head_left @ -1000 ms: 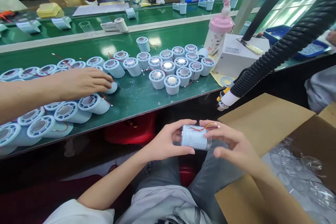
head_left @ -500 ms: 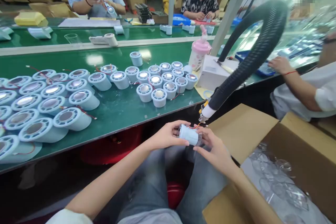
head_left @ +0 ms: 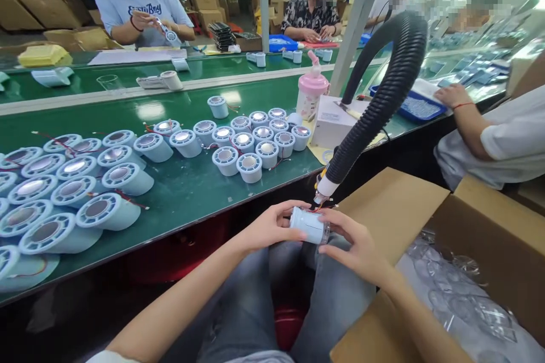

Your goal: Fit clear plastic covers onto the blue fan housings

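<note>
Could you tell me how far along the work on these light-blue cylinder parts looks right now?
Hard to say what is finished: many light-blue cylinders stand or lie on the green bench, some with red wires showing. In hand: the left hand and right hand hold one cylinder just under the black hose's nozzle. The open cardboard box of clear pieces sits alongside.

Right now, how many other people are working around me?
3: one in a pale tee far left, one in a patterned shirt centre, one with a white sleeve right. Others may be hidden.
</note>
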### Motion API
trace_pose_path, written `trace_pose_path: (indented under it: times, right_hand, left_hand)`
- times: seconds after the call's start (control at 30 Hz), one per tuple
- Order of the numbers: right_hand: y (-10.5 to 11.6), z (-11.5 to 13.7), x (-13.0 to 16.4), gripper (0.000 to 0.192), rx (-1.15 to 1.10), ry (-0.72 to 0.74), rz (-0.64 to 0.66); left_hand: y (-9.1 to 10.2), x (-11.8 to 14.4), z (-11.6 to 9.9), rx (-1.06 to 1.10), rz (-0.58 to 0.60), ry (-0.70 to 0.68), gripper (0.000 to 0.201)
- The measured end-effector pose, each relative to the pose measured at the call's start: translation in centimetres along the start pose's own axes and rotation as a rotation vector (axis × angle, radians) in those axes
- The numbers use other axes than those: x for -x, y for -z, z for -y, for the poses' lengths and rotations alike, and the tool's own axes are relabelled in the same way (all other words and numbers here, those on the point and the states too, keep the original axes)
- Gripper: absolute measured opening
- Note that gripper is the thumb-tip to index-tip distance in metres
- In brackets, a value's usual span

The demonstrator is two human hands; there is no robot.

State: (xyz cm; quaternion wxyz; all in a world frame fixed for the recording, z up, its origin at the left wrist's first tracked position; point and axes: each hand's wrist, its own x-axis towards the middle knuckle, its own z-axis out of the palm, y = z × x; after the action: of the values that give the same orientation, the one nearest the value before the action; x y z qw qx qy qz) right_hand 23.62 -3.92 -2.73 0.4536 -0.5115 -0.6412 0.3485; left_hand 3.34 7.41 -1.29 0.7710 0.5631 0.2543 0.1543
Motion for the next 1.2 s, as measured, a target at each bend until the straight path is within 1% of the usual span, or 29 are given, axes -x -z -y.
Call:
trace_pose_path:
  times: [0.07,0.17,0.27,0.4,0.67,0.83,0.97,1.2]
  right_hand:
    - [-0.2,0.8,0.5,0.039,0.023,-0.004,0.02]
    - [-0.5,2.1,1.0,0.038,0.03,-0.035,0.046]
    - [-0.6,3.3,1.3,0.039,-0.038,-0.083,0.074]
    - [-0.7,4.3,1.5,0.038,-0.135,-0.166,0.086]
    - [-0.3,5.2,1.8,0.039,-0.286,-0.304,0.14]
    - [-0.2,5.3,1.8,0.036,-0.443,-0.395,0.167]
    - [-0.3,5.3,1.6,0.034,-0.579,-0.44,0.192]
    - [-0.4,5.3,1.6,0.037,-0.619,-0.496,0.187]
  left_hand:
    - [-0.3,1.2,-0.1,0.01,-0.004,-0.002,0.068]
    - [-0.7,2.7,-0.3,0.015,0.026,0.015,0.074]
    - [-1.0,3.9,-0.9,-0.037,0.041,0.009,0.078]
    - [-1.5,4.9,-1.5,-0.113,0.046,-0.044,0.076]
    - [-1.9,5.6,-2.2,-0.21,0.054,-0.124,0.075]
    - [-2.0,5.7,-2.2,-0.233,0.063,-0.165,0.076]
    - [-2.0,5.8,-2.1,-0.271,0.065,-0.198,0.078]
    - [-2.1,6.0,-2.2,-0.308,0.06,-0.207,0.077]
